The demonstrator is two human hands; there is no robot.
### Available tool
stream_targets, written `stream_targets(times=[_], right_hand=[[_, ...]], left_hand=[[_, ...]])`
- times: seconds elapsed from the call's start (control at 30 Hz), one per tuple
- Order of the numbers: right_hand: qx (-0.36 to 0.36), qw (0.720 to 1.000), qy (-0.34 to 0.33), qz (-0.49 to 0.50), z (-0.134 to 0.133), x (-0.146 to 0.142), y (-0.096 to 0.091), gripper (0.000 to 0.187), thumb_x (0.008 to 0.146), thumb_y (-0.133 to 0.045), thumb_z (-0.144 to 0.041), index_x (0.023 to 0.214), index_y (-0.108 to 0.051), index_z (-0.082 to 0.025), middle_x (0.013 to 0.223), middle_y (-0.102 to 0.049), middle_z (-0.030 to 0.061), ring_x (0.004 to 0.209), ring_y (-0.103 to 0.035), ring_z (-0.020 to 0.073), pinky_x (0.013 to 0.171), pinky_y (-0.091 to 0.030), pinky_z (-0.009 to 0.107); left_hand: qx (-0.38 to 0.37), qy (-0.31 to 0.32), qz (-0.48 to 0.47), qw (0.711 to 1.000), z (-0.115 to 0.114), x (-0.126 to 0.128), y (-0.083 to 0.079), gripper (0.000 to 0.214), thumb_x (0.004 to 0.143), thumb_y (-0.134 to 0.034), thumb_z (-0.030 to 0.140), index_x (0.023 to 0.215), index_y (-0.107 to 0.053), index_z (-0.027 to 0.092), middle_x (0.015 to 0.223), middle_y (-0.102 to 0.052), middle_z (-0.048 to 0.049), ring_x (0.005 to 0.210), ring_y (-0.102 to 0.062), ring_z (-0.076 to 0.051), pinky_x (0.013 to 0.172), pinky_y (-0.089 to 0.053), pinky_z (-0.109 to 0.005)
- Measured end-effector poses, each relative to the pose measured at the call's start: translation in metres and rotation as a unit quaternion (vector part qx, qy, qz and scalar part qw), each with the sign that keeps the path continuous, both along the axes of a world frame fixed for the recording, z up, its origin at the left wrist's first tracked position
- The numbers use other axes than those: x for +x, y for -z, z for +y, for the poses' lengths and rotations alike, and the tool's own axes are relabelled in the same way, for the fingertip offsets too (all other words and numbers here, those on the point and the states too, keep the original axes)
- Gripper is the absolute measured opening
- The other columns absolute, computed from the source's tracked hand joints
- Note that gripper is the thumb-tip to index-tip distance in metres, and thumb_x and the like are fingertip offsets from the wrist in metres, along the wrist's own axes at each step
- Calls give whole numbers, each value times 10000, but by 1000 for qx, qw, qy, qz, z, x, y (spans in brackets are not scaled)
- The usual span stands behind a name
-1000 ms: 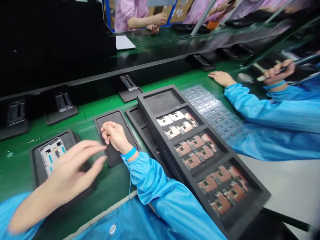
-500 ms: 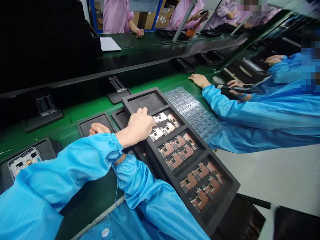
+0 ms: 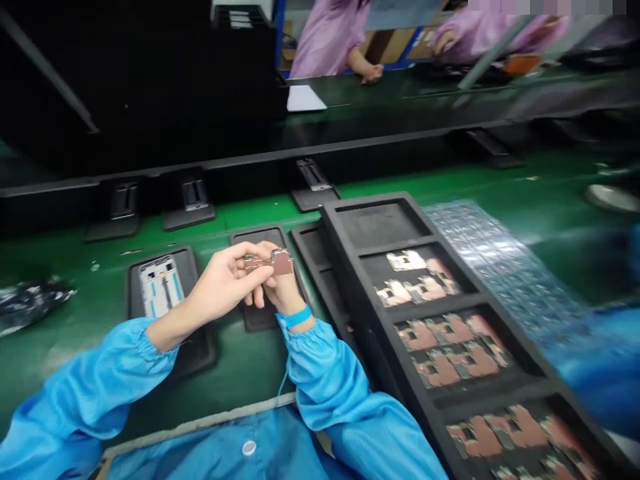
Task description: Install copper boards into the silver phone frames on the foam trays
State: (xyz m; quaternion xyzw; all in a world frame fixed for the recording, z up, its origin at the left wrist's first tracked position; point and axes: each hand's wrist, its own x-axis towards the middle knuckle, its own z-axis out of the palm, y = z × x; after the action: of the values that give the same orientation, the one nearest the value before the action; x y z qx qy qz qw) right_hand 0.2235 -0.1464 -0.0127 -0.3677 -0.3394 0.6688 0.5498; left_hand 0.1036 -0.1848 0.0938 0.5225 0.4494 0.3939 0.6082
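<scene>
Item: one copper-coloured metal part point(image 3: 282, 263), lifted clear of the bench, pinched by the fingertips point(image 3: 254, 268) of my left hand point(image 3: 220, 283) against the curled, close-set fingers point(image 3: 261, 293) of my right hand point(image 3: 283, 292). Under both hands, a black rubber mat point(image 3: 261, 235). At 9 o'clock, a phone frame point(image 3: 160, 287) on its own mat. At 3 o'clock, near, the raised wall of a black foam tray point(image 3: 334, 230) holding rows of similar parts point(image 3: 453, 340). Open room: the green bench point(image 3: 240, 373) at 7 o'clock.

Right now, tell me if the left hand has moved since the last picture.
Yes: the left hand moved left, off the black foam tray, toward the phone frame.
</scene>
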Motion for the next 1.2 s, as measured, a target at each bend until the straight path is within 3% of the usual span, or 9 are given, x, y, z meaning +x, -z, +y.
stream_targets(times=[0.07, 0.17, 0.27, 0.37, 0.53, 0.7, 0.93, 1.03, 1.2], right_hand=[[-12, 1000, -15, 13, -6, -5, -7, 250, 902, -772, -382, 1002, -708, -163, 919, -660, 8, 723, -611, 109, 586, -526, 226], [-11, 1000, -28, 9, -20, -19, -18, 212, 796, -837, -367, 816, -732, -184, 920, -622, 0, 645, -529, 74, 472, -403, 193], [56, 996, -21, -64, -36, -34, -28, 183, 795, -818, -306, 684, -730, -191, 949, -644, 30, 700, -574, 103, 527, -466, 230], [130, 980, -5, -151, -50, -45, -34, 113, 811, -798, -249, 708, -764, -217, 923, -675, 53, 844, -649, 163, 629, -559, 265], [149, 966, -17, -209, -59, -49, -36, 81, 857, -784, -279, 800, -788, -221, 977, -675, 65, 717, -649, 143, 521, -576, 273], [197, 956, 9, -215, -59, -48, -38, 50, 850, -787, -206, 806, -794, -228, 917, -705, 55, 777, -681, 155, 571, -602, 261], [229, 951, 24, -205, -61, -46, -37, 101, 850, -788, -151, 846, -799, -251, 909, -725, 44, 833, -704, 168, 607, -603, 269], [242, 945, 26, -217, -62, -44, -36, 78, 857, -784, -171, 845, -791, -248, 916, -726, 55, 834, -706, 186, 624, -603, 309], [256, 938, 34, -233, -63, -41, -35, 50, 865, -773, -209, 830, -774, -244, 911, -719, 56, 813, -709, 199, 672, -609, 363]], left_hand=[[-34, -64, -12, 997, -21, -31, 8, 340, 860, -782, 368, 1026, -583, 147, 711, -749, -34, 443, -656, -123, 420, -480, -183], [-67, -140, -8, 988, -50, -60, 25, 344, 837, -802, 365, 1007, -599, 146, 683, -740, -21, 429, -644, -112, 401, -467, -164], [-86, -178, 6, 980, -70, -70, 39, 283, 863, -773, 330, 1026, -651, 134, 690, -757, -37, 466, -680, -119, 447, -523, -165], [-73, -204, 28, 976, -81, -72, 47, 226, 896, -738, 300, 1043, -701, 132, 738, -785, -57, 542, -738, -138, 535, -598, -180], [-4, -229, 99, 968, -87, -71, 49, 209, 917, -712, 295, 1064, -748, 152, 820, -815, -56, 615, -787, -171, 579, -637, -185], [106, -238, 215, 941, -90, -69, 46, 162, 944, -666, 227, 1046, -761, 144, 749, -797, -29, 549, -760, -147, 531, -596, -150], [294, -250, 339, 858, -92, -67, 41, 100, 974, -666, 180, 1043, -736, 160, 789, -809, -25, 572, -746, -135, 594, -590, -177], [321, -245, 366, 838, -93, -67, 39, 86, 990, -650, 179, 1034, -722, 160, 815, -815, -37, 588, -746, -140, 598, -584, -192], [331, -235, 374, 834, -92, -66, 38, 81, 995, -638, 166, 1018, -716, 167, 792, -807, -25, 567, -724, -128, 591, -573, -199]])
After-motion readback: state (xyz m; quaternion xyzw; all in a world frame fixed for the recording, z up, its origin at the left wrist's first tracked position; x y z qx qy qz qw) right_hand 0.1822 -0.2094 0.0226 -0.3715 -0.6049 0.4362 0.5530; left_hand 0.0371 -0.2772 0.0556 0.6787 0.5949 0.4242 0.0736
